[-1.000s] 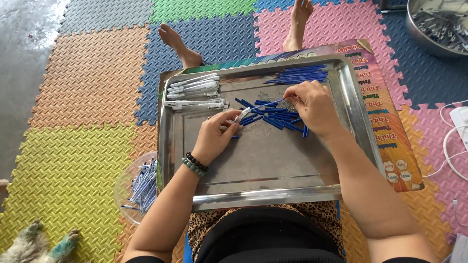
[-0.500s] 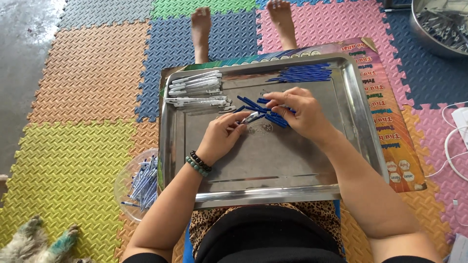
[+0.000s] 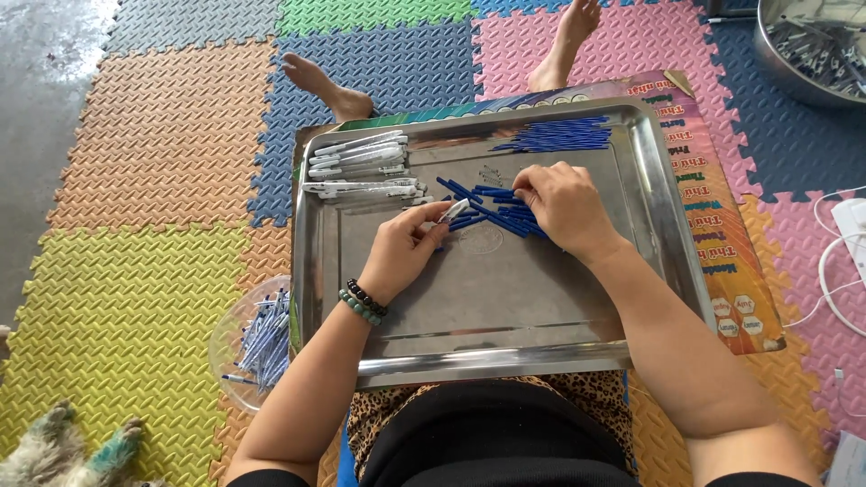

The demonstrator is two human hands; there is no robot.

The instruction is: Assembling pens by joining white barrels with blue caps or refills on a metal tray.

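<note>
Head view: pen assembly on a steel tray, judged partway through.

The left hand (image 3: 401,257) pinches a white pen barrel (image 3: 454,211) between thumb and fingertips, its tip toward the loose heap of blue pen parts (image 3: 492,209); the right hand (image 3: 564,207) rests on that heap, fingers curled down on the blue pieces, though whether it grips one I cannot tell. Both work over the steel tray (image 3: 505,311) on the person's lap. Further out, a stack of white barrels (image 3: 359,164) waits at the tray's far left and a neat row of blue parts (image 3: 555,135) at its far edge, so plenty seems left. A clear bowl of pens (image 3: 257,343) sits on the foam floor mat (image 3: 135,271).
</note>
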